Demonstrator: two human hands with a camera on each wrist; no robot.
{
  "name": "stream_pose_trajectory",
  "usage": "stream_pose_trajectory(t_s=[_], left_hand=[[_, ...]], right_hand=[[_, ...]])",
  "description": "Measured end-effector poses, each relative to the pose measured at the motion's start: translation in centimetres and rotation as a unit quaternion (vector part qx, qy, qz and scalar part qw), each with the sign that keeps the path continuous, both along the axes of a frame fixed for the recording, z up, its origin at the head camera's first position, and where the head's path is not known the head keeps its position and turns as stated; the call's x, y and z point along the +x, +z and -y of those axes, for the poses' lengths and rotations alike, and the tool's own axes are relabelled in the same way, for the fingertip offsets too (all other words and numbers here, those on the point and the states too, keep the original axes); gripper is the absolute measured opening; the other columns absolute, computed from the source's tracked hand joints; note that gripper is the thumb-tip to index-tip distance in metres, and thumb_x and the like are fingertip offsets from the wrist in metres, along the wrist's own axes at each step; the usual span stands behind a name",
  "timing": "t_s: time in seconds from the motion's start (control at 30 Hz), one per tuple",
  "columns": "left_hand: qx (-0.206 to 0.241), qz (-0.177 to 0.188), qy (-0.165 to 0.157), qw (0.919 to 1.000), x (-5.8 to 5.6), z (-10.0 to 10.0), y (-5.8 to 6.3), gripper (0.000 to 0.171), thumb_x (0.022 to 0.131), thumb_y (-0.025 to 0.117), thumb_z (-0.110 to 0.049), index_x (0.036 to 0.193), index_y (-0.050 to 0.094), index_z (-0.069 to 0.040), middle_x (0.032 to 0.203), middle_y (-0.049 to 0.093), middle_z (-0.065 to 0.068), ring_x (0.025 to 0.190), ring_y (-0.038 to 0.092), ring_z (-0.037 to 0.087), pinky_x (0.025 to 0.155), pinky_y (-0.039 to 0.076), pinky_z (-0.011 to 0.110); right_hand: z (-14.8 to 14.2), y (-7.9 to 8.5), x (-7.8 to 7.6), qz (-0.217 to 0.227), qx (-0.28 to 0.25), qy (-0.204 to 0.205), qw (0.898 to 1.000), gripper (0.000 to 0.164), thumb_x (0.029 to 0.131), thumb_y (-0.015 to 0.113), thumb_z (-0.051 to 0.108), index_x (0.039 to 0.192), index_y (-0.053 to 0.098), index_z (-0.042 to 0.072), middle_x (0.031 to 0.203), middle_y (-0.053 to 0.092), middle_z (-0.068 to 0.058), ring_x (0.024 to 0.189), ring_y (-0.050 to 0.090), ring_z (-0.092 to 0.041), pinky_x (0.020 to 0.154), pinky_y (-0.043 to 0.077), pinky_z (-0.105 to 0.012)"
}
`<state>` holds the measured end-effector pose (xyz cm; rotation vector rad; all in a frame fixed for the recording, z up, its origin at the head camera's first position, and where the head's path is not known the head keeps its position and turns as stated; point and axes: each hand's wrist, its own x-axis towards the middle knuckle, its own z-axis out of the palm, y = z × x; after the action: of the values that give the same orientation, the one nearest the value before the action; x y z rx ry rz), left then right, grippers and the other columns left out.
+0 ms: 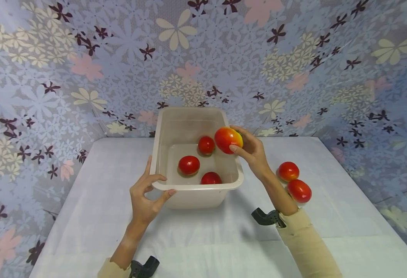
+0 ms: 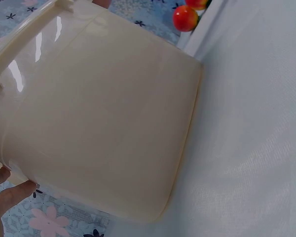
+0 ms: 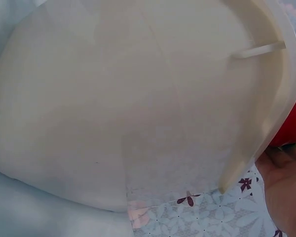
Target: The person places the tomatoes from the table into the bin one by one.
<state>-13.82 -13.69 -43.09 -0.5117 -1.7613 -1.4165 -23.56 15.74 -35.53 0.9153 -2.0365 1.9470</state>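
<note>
My right hand (image 1: 253, 152) holds a smooth, oval red-and-yellow fruit (image 1: 226, 139) above the right rim of a beige plastic bin (image 1: 203, 187), thumb on its near side. With my left hand (image 1: 146, 197) I grip the bin's rim at the front left corner, thumb along the front. Inside the bin lie three red fruits, one at the back (image 1: 206, 145), one in the middle (image 1: 189, 165) and one by the front wall (image 1: 211, 178), partly hidden. In the right wrist view the held fruit (image 3: 292, 126) is partly hidden behind the bin's rim.
Two more red fruits, one farther back (image 1: 288, 171) and one nearer (image 1: 299, 190), lie close together on the white-covered table (image 1: 95, 216), right of the bin, beside my right forearm. Flower-patterned cloth (image 1: 127, 69) stands behind and at both sides of the table.
</note>
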Motion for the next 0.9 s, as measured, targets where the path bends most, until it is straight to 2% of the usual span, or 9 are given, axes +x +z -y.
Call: stream_pose_trajectory(t_s=[0.03,0.17,0.3,0.47,0.57,0.7,0.77,0.9], left_hand=[[0.001,0.000,0.000,1.0000,0.01,0.00,0.00,0.041,0.078,0.080,-0.042,0.089,0.070,-0.004,0.144,0.047,0.024,0.117,0.062,0.026,0.068,0.054,0.013],[0.000,-0.001,0.002,1.0000,0.04,-0.02,0.03,0.041,0.078,0.080,-0.043,0.089,0.071,-0.004,0.144,0.048,0.023,0.115,0.060,0.040,0.066,0.053,0.012],[0.000,-0.002,0.003,1.0000,-0.03,-0.07,-0.03,0.042,0.078,0.080,-0.044,0.089,0.071,-0.004,0.144,0.048,0.023,0.117,0.060,0.038,0.062,0.052,0.012],[-0.001,-0.002,0.009,1.0000,-0.03,-0.09,-0.06,0.043,0.077,0.080,-0.046,0.088,0.071,-0.005,0.143,0.048,0.023,0.116,0.062,0.024,0.057,0.049,0.014],[-0.001,-0.001,0.010,1.0000,-0.05,-0.08,-0.04,0.044,0.077,0.079,-0.047,0.088,0.071,-0.005,0.143,0.049,0.023,0.116,0.062,0.027,0.057,0.049,0.015],[0.000,-0.001,0.007,1.0000,-0.10,-0.07,-0.09,0.044,0.077,0.080,-0.046,0.088,0.071,-0.005,0.143,0.049,0.023,0.116,0.060,0.038,0.057,0.050,0.015],[0.001,-0.002,0.007,1.0000,-0.13,-0.07,-0.15,0.045,0.077,0.080,-0.047,0.088,0.071,-0.005,0.143,0.049,0.024,0.115,0.062,0.034,0.057,0.049,0.015],[0.004,-0.004,0.005,1.0000,-0.20,-0.09,-0.23,0.047,0.077,0.080,-0.047,0.087,0.070,-0.002,0.143,0.048,0.025,0.107,0.063,0.014,0.054,0.045,0.014]], right_hand=[[0.02,-0.04,-0.04,0.000,0.001,0.001,1.000,0.052,0.088,0.059,-0.007,0.138,0.047,-0.004,0.127,0.064,0.003,0.114,0.059,-0.019,0.099,0.050,-0.027],[0.01,-0.16,-0.15,-0.001,0.016,0.001,1.000,0.052,0.090,0.062,-0.001,0.139,0.047,-0.003,0.132,0.061,-0.001,0.119,0.056,-0.019,0.103,0.047,-0.028],[-0.10,-0.32,-0.29,-0.004,0.037,-0.013,0.999,0.053,0.089,0.063,-0.002,0.140,0.048,-0.001,0.136,0.058,-0.005,0.124,0.053,-0.019,0.111,0.040,-0.034],[-0.14,-0.40,-0.38,0.000,0.046,-0.023,0.999,0.054,0.087,0.061,-0.006,0.140,0.048,0.000,0.138,0.057,-0.007,0.126,0.052,-0.018,0.116,0.030,-0.048],[-0.11,-0.41,-0.44,0.000,0.050,-0.020,0.999,0.055,0.087,0.061,-0.007,0.140,0.048,0.000,0.140,0.055,-0.010,0.128,0.051,-0.017,0.118,0.027,-0.051],[-0.05,-0.50,-0.56,-0.005,0.050,-0.011,0.999,0.057,0.087,0.060,-0.009,0.142,0.044,-0.003,0.143,0.051,-0.022,0.131,0.051,-0.023,0.117,0.028,-0.051],[-0.03,-0.56,-0.58,-0.006,0.048,-0.009,0.999,0.057,0.087,0.060,-0.010,0.142,0.044,-0.004,0.142,0.050,-0.025,0.131,0.051,-0.028,0.116,0.030,-0.051],[-0.04,-0.64,-0.51,-0.002,0.052,-0.012,0.999,0.056,0.087,0.061,-0.009,0.141,0.046,-0.003,0.142,0.050,-0.026,0.132,0.050,-0.033,0.114,0.033,-0.051]])
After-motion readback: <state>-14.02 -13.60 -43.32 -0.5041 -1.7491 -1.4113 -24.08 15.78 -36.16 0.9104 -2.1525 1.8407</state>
